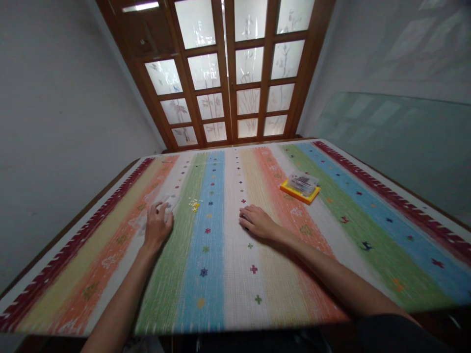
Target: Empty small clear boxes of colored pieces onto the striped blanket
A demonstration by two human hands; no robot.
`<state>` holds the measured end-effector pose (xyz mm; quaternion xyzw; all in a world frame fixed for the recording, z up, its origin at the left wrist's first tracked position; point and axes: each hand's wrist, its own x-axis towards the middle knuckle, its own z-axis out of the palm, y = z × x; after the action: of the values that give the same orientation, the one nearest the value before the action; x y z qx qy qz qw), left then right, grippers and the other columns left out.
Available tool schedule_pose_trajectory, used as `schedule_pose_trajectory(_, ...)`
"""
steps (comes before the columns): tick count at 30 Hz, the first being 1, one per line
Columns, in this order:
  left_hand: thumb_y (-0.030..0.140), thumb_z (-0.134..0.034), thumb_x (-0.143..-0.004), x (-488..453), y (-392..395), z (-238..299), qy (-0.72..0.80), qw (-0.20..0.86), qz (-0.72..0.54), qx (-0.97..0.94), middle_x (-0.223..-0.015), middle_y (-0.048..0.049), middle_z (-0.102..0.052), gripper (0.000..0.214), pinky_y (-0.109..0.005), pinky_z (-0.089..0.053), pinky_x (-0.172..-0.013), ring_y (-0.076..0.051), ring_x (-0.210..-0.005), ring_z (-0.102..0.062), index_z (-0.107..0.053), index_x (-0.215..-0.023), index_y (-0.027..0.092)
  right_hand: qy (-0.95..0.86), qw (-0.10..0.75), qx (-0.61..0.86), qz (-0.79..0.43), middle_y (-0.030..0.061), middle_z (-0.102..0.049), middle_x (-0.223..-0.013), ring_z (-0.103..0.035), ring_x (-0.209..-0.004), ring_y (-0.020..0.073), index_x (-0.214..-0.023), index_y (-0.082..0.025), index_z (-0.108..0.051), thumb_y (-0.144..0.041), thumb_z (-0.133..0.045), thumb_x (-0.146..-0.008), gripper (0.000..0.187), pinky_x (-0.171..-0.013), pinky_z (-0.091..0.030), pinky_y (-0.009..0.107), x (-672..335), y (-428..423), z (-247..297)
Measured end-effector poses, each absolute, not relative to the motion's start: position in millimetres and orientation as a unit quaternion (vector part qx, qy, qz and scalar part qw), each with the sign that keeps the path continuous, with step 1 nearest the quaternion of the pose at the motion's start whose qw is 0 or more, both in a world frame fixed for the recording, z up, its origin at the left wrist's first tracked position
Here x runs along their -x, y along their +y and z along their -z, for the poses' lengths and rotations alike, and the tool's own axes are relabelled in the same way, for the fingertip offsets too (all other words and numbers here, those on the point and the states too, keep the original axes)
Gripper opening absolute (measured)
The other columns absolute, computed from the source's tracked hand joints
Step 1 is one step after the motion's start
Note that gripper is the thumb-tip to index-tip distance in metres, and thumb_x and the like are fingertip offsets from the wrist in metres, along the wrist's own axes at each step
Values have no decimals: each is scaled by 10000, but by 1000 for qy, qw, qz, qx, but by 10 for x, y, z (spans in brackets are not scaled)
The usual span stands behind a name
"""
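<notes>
My left hand (158, 224) is over the left side of the table, its fingers curved around a crumpled clear plastic bag (170, 202). Part of the bag is hidden behind the hand. Just right of it, on the green stripe, lies a small scattered pile of white and yellow pieces (194, 204), too small to name. Across the pile, my right hand (258, 221) rests palm down on the white and cream stripes, fingers loosely stretched out, with nothing seen in them. Beyond it, a yellow-orange tray (300, 192) carries a clear plastic case (302, 182) with dark printing.
A striped, patterned tablecloth (235, 289) covers the wide table. Wooden doors with frosted panes (208, 71) stand behind the far edge. A plain wall (55, 98) rises on the left, and a pale glass-like panel (397, 132) leans along the right wall.
</notes>
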<state>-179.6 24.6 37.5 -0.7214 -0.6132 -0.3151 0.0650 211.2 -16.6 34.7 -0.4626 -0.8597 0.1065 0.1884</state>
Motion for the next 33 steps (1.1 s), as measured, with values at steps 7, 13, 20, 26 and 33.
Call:
schedule_pose_trajectory(7,445,-644,-889,1201,465,-236,-570,11,294,767,-1477,-204,-520,590,-566,-364,-1170,-386,-1399,-450,-548,-1385,141,-872,206,420,-146,171,-686,-1198,-607,-1114,266,-1068,-134,-669,-285,-473,-1026,251,-985,-453,439,-2195,-201,-378)
schedule_pose_trajectory(13,527,-609,-908,902,858,-81,-599,-50,268,753,-1469,-287,-532,677,-623,-330,-1170,-460,-1446,-403,-555,-1379,44,-863,260,405,-154,179,-665,-1301,-589,-1249,254,-1220,-142,-660,-313,-485,-1029,311,-1050,-477,460,-2568,-371,-507)
schedule_pose_trajectory(20,348,-544,-927,869,959,-140,-563,-81,288,770,-1265,-152,-724,311,-509,-457,-1117,-335,-1273,-625,-730,-1105,173,-821,324,459,-96,142,-727,-1206,-677,-1132,267,-1085,-196,-722,-359,-477,-1022,301,-1000,-524,493,-3248,-345,-669)
schedule_pose_trajectory(26,315,-521,-919,1021,701,-201,-533,-108,295,786,-1067,-94,-792,277,-456,-564,-979,-285,-1014,-741,-761,-1010,210,-800,333,499,-8,135,-732,-1198,-662,-1161,300,-1079,-217,-725,-428,-486,-995,330,-1040,-485,531,-3726,-68,-789)
schedule_pose_trajectory(33,474,-605,-884,1252,420,-290,-530,-141,286,786,-1373,-164,-664,595,-475,-500,-1080,-314,-1214,-670,-597,-1381,149,-738,236,627,78,249,-635,-1336,-586,-1250,416,-1270,-124,-644,-621,-554,-873,643,-1051,-455,590,-4183,406,-751)
